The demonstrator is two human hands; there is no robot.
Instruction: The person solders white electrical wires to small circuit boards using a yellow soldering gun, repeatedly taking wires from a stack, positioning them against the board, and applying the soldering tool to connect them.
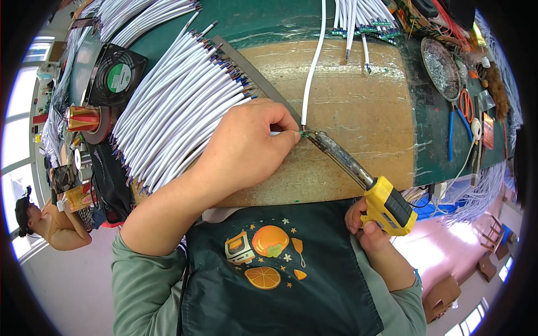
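My left hand (pixel 246 143) is closed in a pinch, thumb and forefinger together on a white cable (pixel 275 133), most of it hidden by the hand. A tiny green piece (pixel 303 133), perhaps a circuit board, shows at the fingertips. Another white cable (pixel 315 61) comes down from the far side, its lower end meeting that green piece. My right hand (pixel 367 225) grips a yellow and black soldering gun (pixel 390 207); its metal tip reaches the same spot. Beside my left hand lies a large bundle of white cables (pixel 179 103) with bared coloured wire ends.
A brown board (pixel 358 112) covers the green table (pixel 269 25). A metal bar (pixel 255 78) lies along the bundle. Cables with green boards (pixel 367 25) lie far right, near a metal dish (pixel 441 67) and scissors (pixel 466 106). A black fan (pixel 116 75) stands left; another person (pixel 56 224) is beyond.
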